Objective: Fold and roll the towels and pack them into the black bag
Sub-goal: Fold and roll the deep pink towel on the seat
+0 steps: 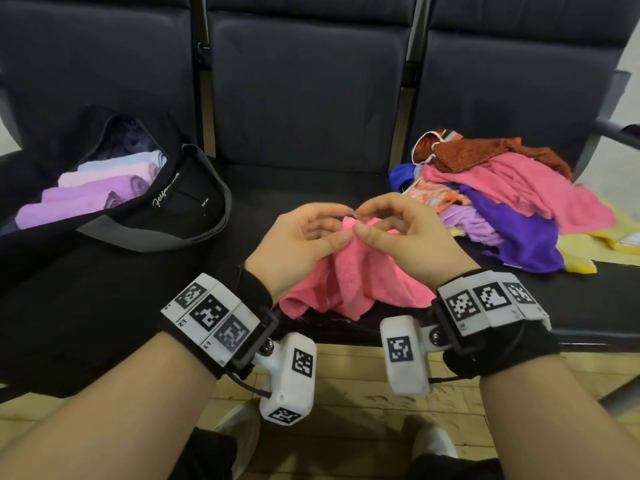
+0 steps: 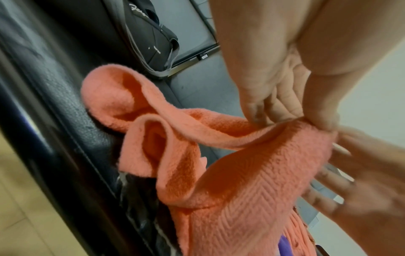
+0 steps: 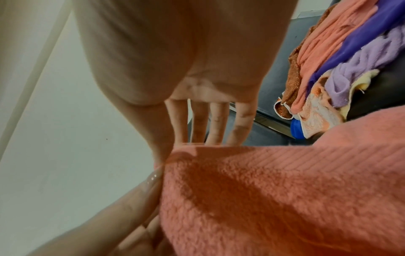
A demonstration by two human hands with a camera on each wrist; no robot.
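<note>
A pink towel (image 1: 356,275) (image 2: 241,173) (image 3: 285,199) hangs crumpled over the middle seat's front edge. My left hand (image 1: 337,225) (image 2: 291,119) pinches its top edge between thumb and fingers. My right hand (image 1: 363,221) (image 3: 186,149) pinches the same edge right beside it, thumbs almost touching. The black bag (image 1: 180,202) (image 2: 151,34) lies open on the left seat. Several rolled purple, pink and pale towels (image 1: 90,195) sit inside it. A loose pile of towels (image 1: 502,199) (image 3: 342,60) in pink, purple, rust and yellow lies on the right seat.
Dark padded bench seats (image 1: 304,98) with upright backs run across the view. A metal armrest (image 1: 616,129) juts out at the far right. Wooden floor (image 1: 353,382) and my shoes (image 1: 239,431) are below the seat edge.
</note>
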